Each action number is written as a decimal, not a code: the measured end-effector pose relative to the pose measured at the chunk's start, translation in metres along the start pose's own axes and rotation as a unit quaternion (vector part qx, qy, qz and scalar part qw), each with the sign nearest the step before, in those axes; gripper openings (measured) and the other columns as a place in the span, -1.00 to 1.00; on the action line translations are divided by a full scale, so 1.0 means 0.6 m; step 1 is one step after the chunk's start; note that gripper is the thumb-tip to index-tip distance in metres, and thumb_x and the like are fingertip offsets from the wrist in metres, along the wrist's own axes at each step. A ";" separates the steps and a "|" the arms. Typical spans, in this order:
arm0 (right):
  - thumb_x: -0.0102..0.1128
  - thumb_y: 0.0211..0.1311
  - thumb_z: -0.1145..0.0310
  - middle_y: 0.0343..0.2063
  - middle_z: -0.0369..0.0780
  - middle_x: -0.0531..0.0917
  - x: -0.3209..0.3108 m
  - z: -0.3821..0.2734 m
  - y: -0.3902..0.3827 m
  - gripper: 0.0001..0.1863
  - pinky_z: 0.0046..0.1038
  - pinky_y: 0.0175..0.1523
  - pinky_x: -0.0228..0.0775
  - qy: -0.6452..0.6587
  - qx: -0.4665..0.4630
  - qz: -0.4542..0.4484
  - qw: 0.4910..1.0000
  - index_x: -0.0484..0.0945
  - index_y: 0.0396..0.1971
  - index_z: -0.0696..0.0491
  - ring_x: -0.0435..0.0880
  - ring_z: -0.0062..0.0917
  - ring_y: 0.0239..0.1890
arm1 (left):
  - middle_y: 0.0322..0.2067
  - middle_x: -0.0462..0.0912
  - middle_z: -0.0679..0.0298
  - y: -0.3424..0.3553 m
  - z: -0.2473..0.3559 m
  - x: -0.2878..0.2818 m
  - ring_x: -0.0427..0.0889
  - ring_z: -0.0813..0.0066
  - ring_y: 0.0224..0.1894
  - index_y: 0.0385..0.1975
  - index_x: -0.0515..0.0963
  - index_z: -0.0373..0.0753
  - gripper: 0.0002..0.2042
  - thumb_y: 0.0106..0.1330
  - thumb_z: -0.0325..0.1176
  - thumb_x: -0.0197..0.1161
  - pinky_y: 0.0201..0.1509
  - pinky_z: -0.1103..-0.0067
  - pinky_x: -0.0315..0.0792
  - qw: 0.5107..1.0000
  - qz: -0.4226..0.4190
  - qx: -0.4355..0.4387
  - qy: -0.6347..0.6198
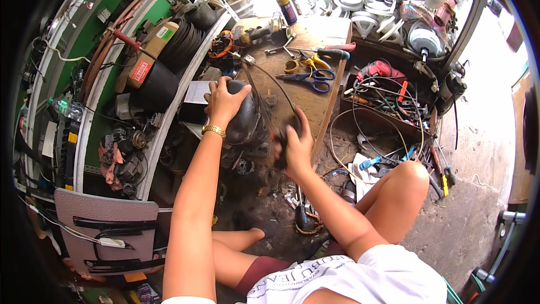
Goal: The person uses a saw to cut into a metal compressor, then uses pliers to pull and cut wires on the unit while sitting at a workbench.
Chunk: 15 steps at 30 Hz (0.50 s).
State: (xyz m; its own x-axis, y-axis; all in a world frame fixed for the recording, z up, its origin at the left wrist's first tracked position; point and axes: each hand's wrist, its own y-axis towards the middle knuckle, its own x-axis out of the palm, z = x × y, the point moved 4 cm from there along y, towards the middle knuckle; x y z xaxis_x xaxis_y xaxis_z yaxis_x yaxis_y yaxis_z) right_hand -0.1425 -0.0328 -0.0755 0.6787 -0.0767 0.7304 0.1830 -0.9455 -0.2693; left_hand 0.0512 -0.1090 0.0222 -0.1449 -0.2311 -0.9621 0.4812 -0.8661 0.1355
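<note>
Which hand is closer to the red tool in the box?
The right hand. It's left of the red tool and lower in the picture; the left hand is farther left, on a dark rounded object.

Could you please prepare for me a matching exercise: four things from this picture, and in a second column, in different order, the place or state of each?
1. left hand
2. right hand
3. metal scissors with dark blue handles
4. dark cylindrical can with a red cap

A. at the far edge of the brown wooden table
B. curled around a dark, blurred thing
C. touching a smooth, rounded black body
D. lying near the table's right edge

Pairs: 1-C, 2-B, 3-D, 4-A
</note>
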 end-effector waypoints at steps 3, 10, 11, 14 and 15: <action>-0.16 0.39 0.47 -0.47 -0.06 0.64 -0.030 -0.007 -0.053 -0.43 -0.52 -0.67 0.32 -0.028 0.005 0.010 1.000 0.14 0.39 -0.17 0.44 -0.58 -0.75 | 0.14 0.38 0.09 -0.006 -0.003 0.004 0.39 -0.22 0.17 0.11 0.45 -0.05 -0.29 0.03 0.28 0.31 0.14 0.02 0.37 1.000 0.011 0.008 0.015; -0.12 0.39 0.43 -0.48 -0.08 0.64 -0.003 0.003 -0.013 -0.41 -0.49 -0.65 0.34 -0.027 0.019 0.008 0.999 0.11 0.40 -0.21 0.43 -0.57 -0.73 | 0.15 0.37 0.12 -0.012 -0.010 0.000 0.39 -0.18 0.18 0.16 0.42 -0.03 -0.27 0.03 0.28 0.31 0.12 -0.03 0.36 1.000 -0.012 0.007 0.006; -0.14 0.40 0.44 -0.48 -0.07 0.64 -0.015 0.004 -0.049 -0.40 -0.51 -0.67 0.31 -0.034 0.023 0.007 0.999 0.10 0.40 -0.25 0.44 -0.58 -0.74 | 0.15 0.37 0.12 -0.011 -0.012 -0.002 0.39 -0.17 0.18 0.16 0.42 -0.03 -0.27 0.03 0.28 0.32 0.12 -0.02 0.36 1.000 -0.009 0.002 0.006; -0.14 0.40 0.46 -0.47 -0.07 0.63 -0.017 -0.002 -0.036 -0.41 -0.51 -0.66 0.29 -0.017 0.007 0.031 0.999 0.11 0.40 -0.21 0.44 -0.58 -0.73 | 0.14 0.37 0.12 -0.013 0.013 -0.001 0.39 -0.17 0.17 0.14 0.43 -0.02 -0.28 0.03 0.27 0.33 0.12 0.00 0.37 1.000 -0.007 0.011 0.007; -0.13 0.41 0.45 -0.46 -0.08 0.63 0.002 -0.009 0.009 -0.42 -0.50 -0.64 0.30 -0.016 -0.016 0.020 1.000 0.10 0.40 -0.19 0.44 -0.57 -0.72 | 0.14 0.37 0.12 -0.012 0.025 -0.004 0.39 -0.17 0.17 0.13 0.43 -0.02 -0.28 0.02 0.27 0.33 0.12 0.00 0.37 1.000 0.000 0.023 0.005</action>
State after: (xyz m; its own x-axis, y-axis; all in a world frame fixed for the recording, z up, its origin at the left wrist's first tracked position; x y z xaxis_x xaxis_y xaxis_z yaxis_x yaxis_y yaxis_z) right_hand -0.1445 -0.0397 -0.0729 0.7070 -0.1057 0.6993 0.1323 -0.9516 -0.2775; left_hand 0.0353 -0.1089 0.0272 -0.1364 -0.2269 -0.9643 0.4417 -0.8852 0.1459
